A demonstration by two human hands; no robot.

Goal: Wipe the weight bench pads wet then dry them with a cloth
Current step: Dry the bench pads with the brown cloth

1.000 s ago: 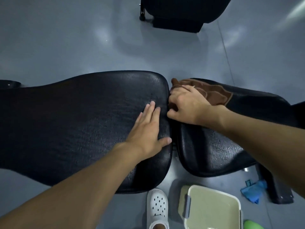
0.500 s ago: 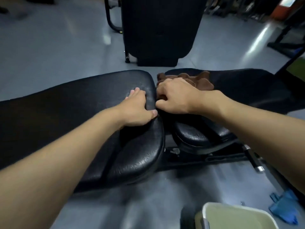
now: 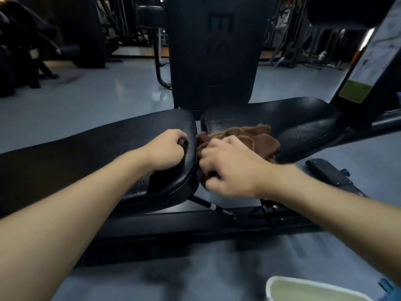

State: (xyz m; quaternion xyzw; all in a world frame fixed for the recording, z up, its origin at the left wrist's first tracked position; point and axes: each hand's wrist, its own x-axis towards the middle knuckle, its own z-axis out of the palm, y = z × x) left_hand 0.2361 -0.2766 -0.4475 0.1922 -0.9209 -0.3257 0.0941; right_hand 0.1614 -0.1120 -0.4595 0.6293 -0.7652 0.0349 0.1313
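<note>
The left hand (image 3: 167,151) is gripping the end of the long pad (image 3: 76,153). At its 3 o'clock, the right hand (image 3: 230,169) is clutching a brown cloth (image 3: 257,135).

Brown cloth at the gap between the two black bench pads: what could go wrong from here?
1. The brown crumpled cloth, bunched in the right hand, sits at the gap; it may snag on the metal rod below.
2. The left hand curls over the long black vinyl pad at its end; fingers could get pinched if that pad shifts.

Glossy grey floor (image 3: 108,98), dark gym eqpt (image 3: 210,51) behind
</note>
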